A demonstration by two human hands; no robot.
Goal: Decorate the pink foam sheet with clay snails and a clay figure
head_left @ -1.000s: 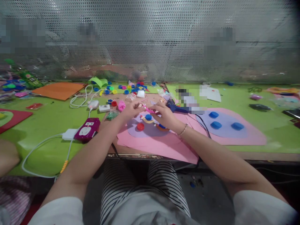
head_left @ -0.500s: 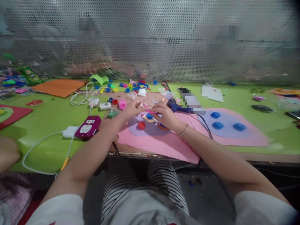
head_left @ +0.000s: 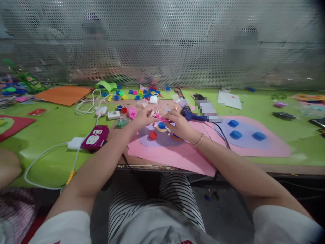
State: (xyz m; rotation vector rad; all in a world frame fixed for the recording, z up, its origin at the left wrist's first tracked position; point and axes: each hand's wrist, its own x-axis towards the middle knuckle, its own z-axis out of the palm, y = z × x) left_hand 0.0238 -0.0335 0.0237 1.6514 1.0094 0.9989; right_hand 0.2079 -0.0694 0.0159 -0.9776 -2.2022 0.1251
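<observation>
Action above the purple paper (head_left: 164, 141): left hand (head_left: 143, 119) and right hand (head_left: 179, 124) both pinched the small pink piece (head_left: 159, 117), a delicate two-handed handling step that seemed to call for steady pressure next.

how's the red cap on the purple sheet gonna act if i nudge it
The red cap looks like plastic, so it's probably light. It's round but low and seems to sit flat on the purple sheet, so, if loose, it would likely slide rather than roll or tip. Whether it's stuck down can't be seen.
</observation>
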